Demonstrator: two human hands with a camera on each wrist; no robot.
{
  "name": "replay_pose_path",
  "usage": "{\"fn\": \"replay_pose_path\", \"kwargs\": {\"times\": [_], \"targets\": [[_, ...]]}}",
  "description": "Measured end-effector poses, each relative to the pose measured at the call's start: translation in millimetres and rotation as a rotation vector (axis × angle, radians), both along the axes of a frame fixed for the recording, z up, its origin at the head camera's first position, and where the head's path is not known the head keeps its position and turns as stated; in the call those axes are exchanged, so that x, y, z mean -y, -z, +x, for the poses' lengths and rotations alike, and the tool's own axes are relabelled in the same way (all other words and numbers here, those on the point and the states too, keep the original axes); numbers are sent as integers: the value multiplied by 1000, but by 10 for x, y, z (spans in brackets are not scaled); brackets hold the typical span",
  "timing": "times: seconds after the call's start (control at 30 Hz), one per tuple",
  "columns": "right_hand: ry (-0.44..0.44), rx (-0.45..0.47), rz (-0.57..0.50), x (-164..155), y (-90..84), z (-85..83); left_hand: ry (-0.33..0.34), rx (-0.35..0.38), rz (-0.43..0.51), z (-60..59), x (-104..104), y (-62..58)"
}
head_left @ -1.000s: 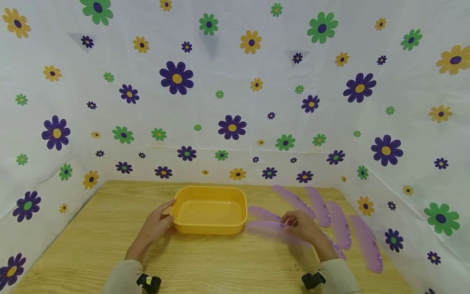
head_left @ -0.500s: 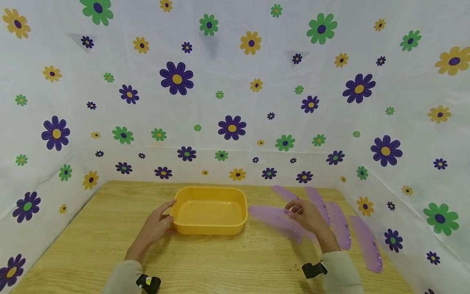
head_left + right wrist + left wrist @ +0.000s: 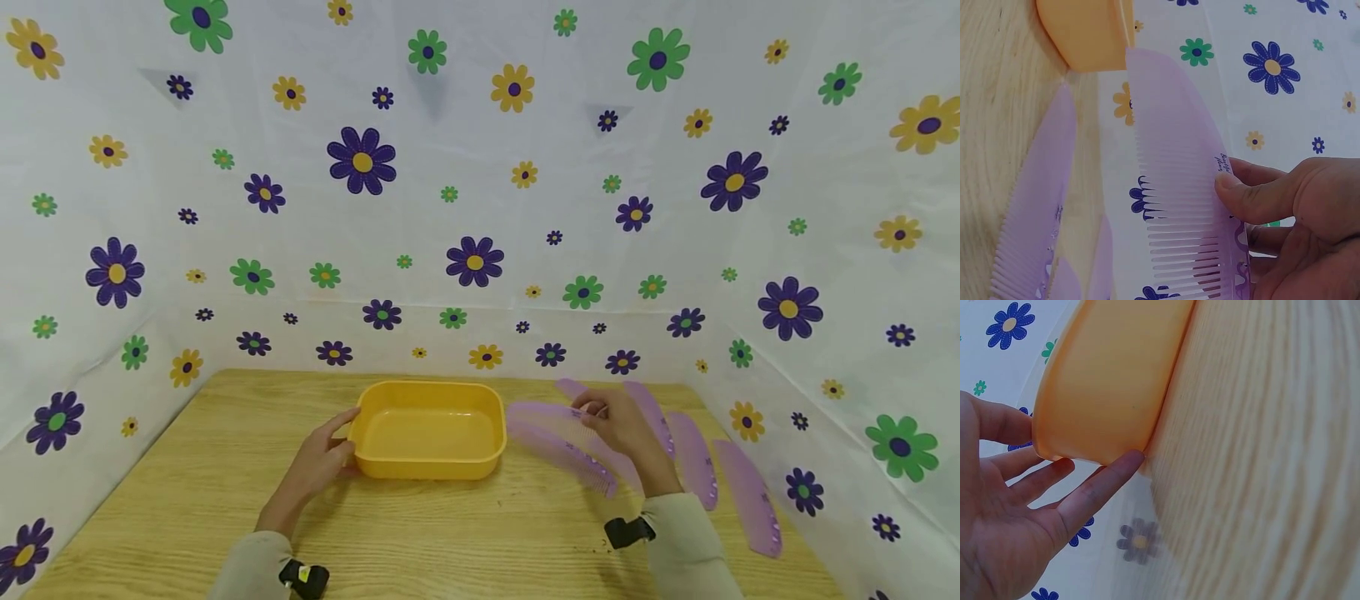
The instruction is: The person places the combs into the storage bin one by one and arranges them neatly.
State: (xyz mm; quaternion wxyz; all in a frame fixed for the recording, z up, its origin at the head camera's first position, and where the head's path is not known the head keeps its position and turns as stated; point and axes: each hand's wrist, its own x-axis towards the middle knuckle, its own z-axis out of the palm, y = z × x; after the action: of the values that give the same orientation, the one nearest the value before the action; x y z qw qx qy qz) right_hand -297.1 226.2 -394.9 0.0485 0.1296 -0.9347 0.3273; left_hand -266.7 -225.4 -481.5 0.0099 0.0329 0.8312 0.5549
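A purple comb (image 3: pixel 1179 144) with fine teeth and dark lettering on its spine is pinched between the thumb and fingers of my right hand (image 3: pixel 621 421). It is raised just right of the yellow tub (image 3: pixel 427 468), its tip towards the tub. Another comb (image 3: pixel 558 452) lies beneath it on the table. At the tub's left end is my left hand (image 3: pixel 318 454). In the left wrist view its fairly straight fingertips touch the tub's end wall (image 3: pixel 1100 412), apart from one another. The tub's visible floor has nothing on it.
Several more purple combs lie to the right, among them one by the back (image 3: pixel 648 408), one (image 3: pixel 693 458) beyond my right hand and one (image 3: pixel 750 500) near the right edge. A flowered white cloth (image 3: pixel 472 208) surrounds the wooden table (image 3: pixel 420 542).
My right hand has moved away from me over the table, carrying a comb. Another comb held against it earlier now lies on the table. My left hand and the tub stay put.
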Motion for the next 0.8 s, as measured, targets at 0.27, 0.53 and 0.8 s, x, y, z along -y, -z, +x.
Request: {"fn": "replay_pose_path", "kwargs": {"times": [0.27,0.53,0.8], "targets": [[-27,-40,13,64,-83,-37,2,4,-1,-2,-12,-1],[-59,-41,12,230,-113,-136,13,-10,13,-4,-54,-19],[-19,47,42,480,-176,-182,12,-2,6,7,-82,-18]]}}
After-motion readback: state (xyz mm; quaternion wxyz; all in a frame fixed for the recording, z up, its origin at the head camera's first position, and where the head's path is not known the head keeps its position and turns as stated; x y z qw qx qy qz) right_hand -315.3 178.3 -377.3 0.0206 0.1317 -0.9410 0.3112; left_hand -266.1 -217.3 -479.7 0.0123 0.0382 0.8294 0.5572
